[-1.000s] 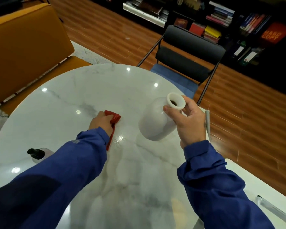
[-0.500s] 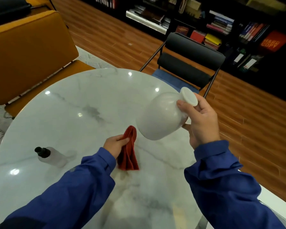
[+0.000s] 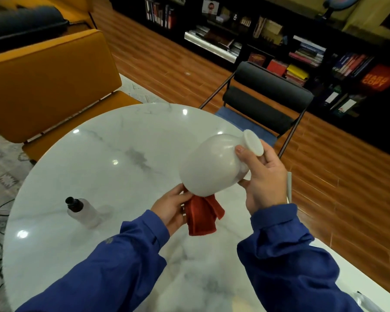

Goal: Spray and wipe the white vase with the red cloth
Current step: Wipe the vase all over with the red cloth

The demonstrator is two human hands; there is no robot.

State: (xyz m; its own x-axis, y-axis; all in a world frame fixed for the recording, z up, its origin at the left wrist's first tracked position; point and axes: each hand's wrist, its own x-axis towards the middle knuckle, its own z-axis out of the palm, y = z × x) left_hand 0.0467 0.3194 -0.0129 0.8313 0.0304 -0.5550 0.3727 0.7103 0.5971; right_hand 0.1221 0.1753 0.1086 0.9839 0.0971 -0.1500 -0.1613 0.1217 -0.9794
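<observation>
From the head camera, I have the white vase point(image 3: 212, 165) lifted off the marble table point(image 3: 122, 143) and tipped on its side, mouth pointing up and away to the right. My right hand point(image 3: 265, 179) grips it at the neck, thumb and fingers curled round just under the rim. My left hand point(image 3: 170, 207) is below the vase's base, its fingers closed on the bunched red cloth point(image 3: 203, 216). The top of the cloth touches the underside of the base and the rest hangs down. The spray bottle point(image 3: 81, 210) lies on the table well to the left of the vase, with no hand on it.

I judge this to be the start of the wiping step. Next I need to press the cloth firmly and sweep it around the belly while the right hand turns the vase by its neck. That neck grip must stay tight, since the glazed surface looks slippery.
</observation>
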